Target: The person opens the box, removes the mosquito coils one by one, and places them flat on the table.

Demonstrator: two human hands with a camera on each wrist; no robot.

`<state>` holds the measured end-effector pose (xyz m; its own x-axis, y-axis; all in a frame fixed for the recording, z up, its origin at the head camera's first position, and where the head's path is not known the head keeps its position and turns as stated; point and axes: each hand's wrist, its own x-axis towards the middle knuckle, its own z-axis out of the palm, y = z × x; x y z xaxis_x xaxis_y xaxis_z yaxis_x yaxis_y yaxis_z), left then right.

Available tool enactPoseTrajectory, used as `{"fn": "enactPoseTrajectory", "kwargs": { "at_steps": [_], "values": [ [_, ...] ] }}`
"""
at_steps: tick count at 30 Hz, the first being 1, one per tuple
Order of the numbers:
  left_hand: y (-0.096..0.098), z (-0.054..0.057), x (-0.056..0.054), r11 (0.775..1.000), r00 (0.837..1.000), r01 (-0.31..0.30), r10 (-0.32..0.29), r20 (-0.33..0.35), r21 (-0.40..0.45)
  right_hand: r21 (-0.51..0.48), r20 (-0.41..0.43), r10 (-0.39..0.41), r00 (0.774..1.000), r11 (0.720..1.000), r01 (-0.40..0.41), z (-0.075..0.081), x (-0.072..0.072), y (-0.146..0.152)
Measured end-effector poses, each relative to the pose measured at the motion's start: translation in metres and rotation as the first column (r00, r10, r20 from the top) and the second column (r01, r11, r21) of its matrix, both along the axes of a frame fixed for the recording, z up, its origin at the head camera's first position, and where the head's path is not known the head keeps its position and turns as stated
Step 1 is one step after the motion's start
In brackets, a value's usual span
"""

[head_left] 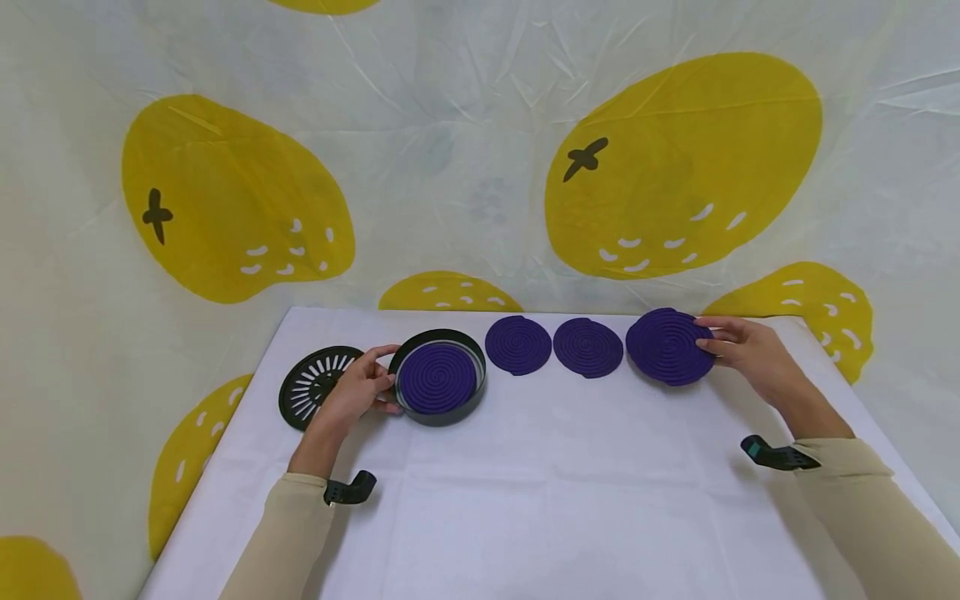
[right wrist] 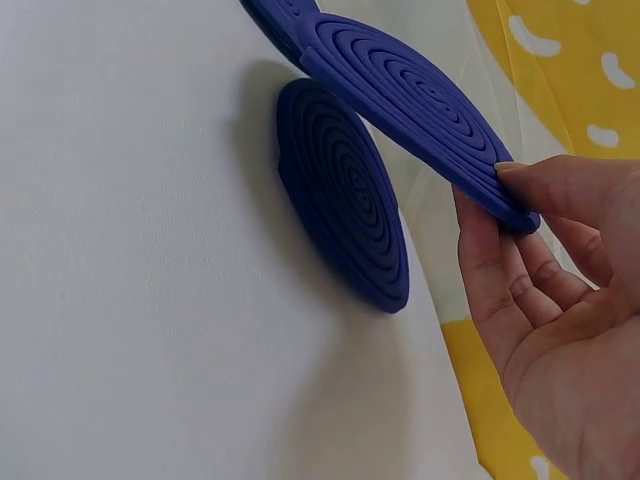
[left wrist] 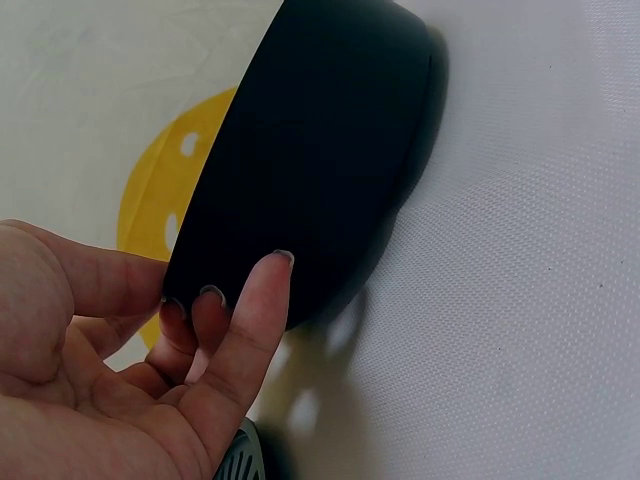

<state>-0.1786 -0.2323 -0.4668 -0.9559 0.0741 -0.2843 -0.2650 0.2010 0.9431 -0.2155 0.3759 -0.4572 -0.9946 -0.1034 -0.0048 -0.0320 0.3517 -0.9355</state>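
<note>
My left hand (head_left: 362, 385) grips the near-left side of a dark, round, shallow holder (head_left: 480, 392). Inside the holder lies a purple spiral coaster (head_left: 437, 378). In the left wrist view, fingertips touch the holder's outer wall (left wrist: 310, 130). My right hand (head_left: 750, 354) pinches the edge of another purple spiral coaster (right wrist: 420, 90), thumb on top and fingers below. It is held tilted above the table. Beneath it, in the right wrist view, a further spiral coaster (right wrist: 345, 195) lies on the cloth; from the head view it is mostly hidden.
Two more purple spiral coasters, a left one (head_left: 518, 345) and a right one (head_left: 588, 347), lie between the hands. A black slotted disc (head_left: 307, 387) sits left of the holder, partly behind the left hand. White cloth (head_left: 540, 517) covers the table; a lemon-print curtain (head_left: 450, 167) hangs behind.
</note>
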Motion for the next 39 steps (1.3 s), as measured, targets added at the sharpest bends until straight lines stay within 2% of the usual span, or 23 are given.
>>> {"fn": "enactPoseTrajectory", "kwargs": {
  "at_steps": [3,6,8,12,17,20,24,27,30,33,39],
  "values": [
    [0.000,0.000,0.000,1.000,1.000,0.000,0.000,-0.001,-0.002,-0.106,-0.001,0.007,1.000,0.994,-0.007,-0.002,0.001,0.006],
    [0.000,0.000,0.000,1.000,1.000,-0.006,0.006,0.001,-0.008,-0.221,0.006,0.017,1.000,0.975,-0.015,-0.003,0.001,0.012],
    [0.001,-0.001,0.000,1.000,1.000,-0.009,0.009,0.003,-0.011,-0.258,0.016,0.016,1.000,0.966,-0.012,-0.004,0.002,0.015],
    [0.001,-0.001,0.001,1.000,1.000,-0.007,0.007,-0.004,-0.015,-0.215,0.054,-0.023,0.998,0.976,0.034,-0.004,0.002,0.020],
    [0.001,0.000,0.001,1.000,1.000,-0.009,0.009,-0.005,-0.016,-0.044,0.101,-0.096,0.990,0.994,0.100,-0.004,0.001,0.024],
    [0.001,-0.001,0.001,1.000,1.000,-0.009,0.009,-0.003,-0.017,0.006,0.098,-0.116,0.988,0.993,0.116,-0.005,0.001,0.027],
    [0.000,-0.001,0.001,1.000,1.000,-0.009,0.009,-0.006,-0.016,-0.091,0.079,-0.111,0.991,0.989,0.119,-0.007,0.001,0.034],
    [0.000,-0.001,0.001,1.000,1.000,-0.009,0.009,-0.005,-0.014,-0.184,0.081,-0.106,0.991,0.976,0.119,-0.008,0.002,0.040],
    [0.000,-0.001,0.001,1.000,1.000,-0.008,0.008,-0.003,-0.012,-0.220,0.090,-0.108,0.990,0.967,0.125,-0.009,0.003,0.045],
    [-0.001,-0.002,0.000,1.000,1.000,-0.006,0.006,-0.003,-0.012,-0.208,0.103,-0.118,0.988,0.969,0.137,-0.010,0.003,0.050],
    [-0.001,-0.002,0.000,1.000,1.000,-0.006,0.006,-0.006,-0.018,-0.036,0.116,-0.189,0.975,0.980,0.194,-0.012,0.002,0.058]
  ]
}}
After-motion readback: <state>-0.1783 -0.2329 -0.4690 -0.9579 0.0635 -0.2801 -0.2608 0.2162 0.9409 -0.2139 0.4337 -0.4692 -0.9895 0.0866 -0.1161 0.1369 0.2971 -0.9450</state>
